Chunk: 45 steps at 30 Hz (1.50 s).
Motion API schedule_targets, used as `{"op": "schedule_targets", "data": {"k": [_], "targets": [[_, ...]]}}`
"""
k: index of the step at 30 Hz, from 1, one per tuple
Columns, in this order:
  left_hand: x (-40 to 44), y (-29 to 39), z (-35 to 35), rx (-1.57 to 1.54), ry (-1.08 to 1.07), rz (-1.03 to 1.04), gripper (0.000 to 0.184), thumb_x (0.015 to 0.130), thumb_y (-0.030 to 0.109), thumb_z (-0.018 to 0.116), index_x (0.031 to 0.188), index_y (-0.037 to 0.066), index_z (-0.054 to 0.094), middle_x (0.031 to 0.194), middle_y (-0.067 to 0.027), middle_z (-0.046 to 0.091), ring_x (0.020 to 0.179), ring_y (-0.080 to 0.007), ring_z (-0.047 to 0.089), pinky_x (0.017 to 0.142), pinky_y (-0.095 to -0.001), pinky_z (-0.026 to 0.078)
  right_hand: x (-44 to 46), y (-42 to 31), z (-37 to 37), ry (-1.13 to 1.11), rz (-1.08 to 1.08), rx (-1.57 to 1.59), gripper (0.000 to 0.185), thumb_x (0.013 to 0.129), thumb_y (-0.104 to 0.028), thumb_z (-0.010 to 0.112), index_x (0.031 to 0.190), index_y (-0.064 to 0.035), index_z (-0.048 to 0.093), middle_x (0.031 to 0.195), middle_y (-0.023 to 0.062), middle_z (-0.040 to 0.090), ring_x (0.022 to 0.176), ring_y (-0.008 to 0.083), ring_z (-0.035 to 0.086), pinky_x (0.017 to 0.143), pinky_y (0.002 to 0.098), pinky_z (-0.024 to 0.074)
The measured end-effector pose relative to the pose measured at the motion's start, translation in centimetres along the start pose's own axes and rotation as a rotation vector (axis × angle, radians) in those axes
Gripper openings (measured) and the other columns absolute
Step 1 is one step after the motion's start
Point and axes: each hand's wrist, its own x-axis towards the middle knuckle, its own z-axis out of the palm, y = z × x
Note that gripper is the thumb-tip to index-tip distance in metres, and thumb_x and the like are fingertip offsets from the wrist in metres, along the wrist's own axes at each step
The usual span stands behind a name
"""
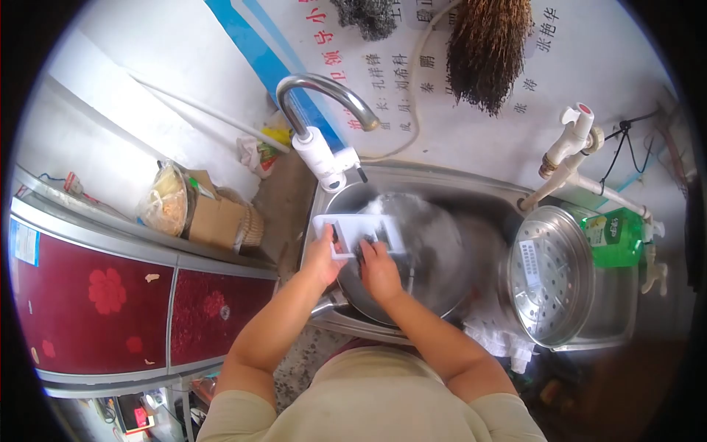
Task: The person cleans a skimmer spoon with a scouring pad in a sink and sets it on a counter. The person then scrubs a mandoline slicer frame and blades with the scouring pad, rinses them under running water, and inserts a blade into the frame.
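Note:
My left hand (pixel 324 250) grips the left end of a white plastic tray with compartments (pixel 352 225), tilted over a large round pan (pixel 434 258) in the sink. Inside the tray, my right hand (pixel 377 267) presses a dark scrubber (pixel 365 243) with its fingers bent round it. Greyish water and some foam (pixel 383 205) show in the pan. A curved metal faucet (pixel 324 82) on a white base rises behind the tray.
To the right are a perforated steel steamer (pixel 551 276), a green detergent bottle (pixel 613 237) and a white pipe tap (pixel 571 140). A cloth (pixel 501 335) lies at the sink's front edge. A red refrigerator (pixel 110 302) stands left. A straw brush (pixel 487 55) hangs on the wall.

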Motion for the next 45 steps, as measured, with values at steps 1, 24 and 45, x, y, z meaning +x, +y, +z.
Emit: {"op": "schedule_targets", "data": {"k": [1, 24, 45], "targets": [[0.1, -0.1, -0.2, -0.041, -0.004, -0.024, 0.047, 0.085, 0.039, 0.052, 0.108, 0.001, 0.037, 0.091, -0.0089, 0.043, 0.086, -0.0225, 0.045, 0.079, -0.0474, 0.041, 0.0, -0.1, -0.4, -0.023, 0.027, -0.005, 0.039, 0.073, -0.003, 0.054, 0.111, -0.0009, 0.048, 0.095, 0.0182, 0.047, 0.079, 0.0369, 0.054, 0.068, 0.0418, 0.0465], [-0.8, 2.5, -0.3, -0.372, -0.003, -0.022, 0.045, 0.074, 0.022, 0.065, 0.103, -0.001, 0.039, 0.109, -0.019, 0.039, 0.099, -0.0366, 0.047, 0.08, -0.0551, 0.048, -0.9, 8.2, 0.3, -0.329, 0.338, -0.197, 0.038, 0.068, -0.015, 0.062, 0.103, -0.0006, 0.053, 0.097, 0.0214, 0.055, 0.094, 0.0359, 0.052, 0.082, 0.04, 0.0422], [-3.2, 3.2, 0.8, 0.013, -0.223, 0.071, 0.035, 0.078, 0.026, 0.056, 0.104, 0.005, 0.046, 0.094, -0.0107, 0.052, 0.079, -0.0232, 0.054, 0.076, -0.0414, 0.048, 0.2, 3.0, -8.9, -0.002, 0.448, 0.017, 0.037, 0.065, -0.013, 0.061, 0.101, -0.0093, 0.059, 0.093, 0.0171, 0.061, 0.087, 0.0322, 0.058, 0.078, 0.0377, 0.0458]]}}
